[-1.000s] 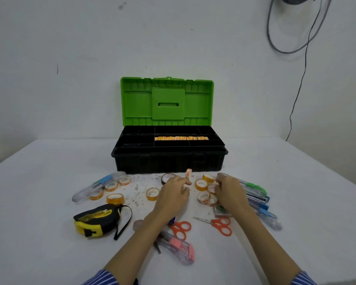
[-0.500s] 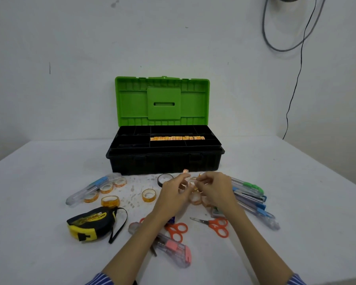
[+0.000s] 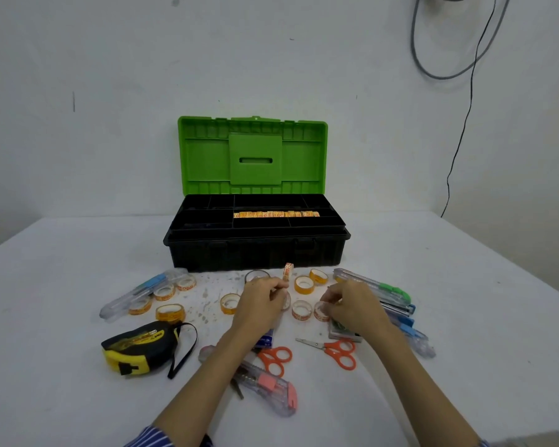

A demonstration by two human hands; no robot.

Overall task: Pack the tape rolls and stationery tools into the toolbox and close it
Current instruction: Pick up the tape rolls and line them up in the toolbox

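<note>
Toolbox (image 3: 255, 250) open on table (image 3: 465, 301), tape row (image 3: 276, 214) held in its tray, one roll (image 3: 288, 271) pinched upright by left hand (image 3: 262, 301), right hand (image 3: 352, 304) fingers curled onto roll (image 3: 320, 311), loose rolls nearby.

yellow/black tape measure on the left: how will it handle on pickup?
The tape measure looks like a chunky rigid case, so probably stiff and fairly heavy for its size. It lies flat, so unlikely to roll. Its loose black strap is floppy and may dangle or snag on the toolbox rim.
</note>
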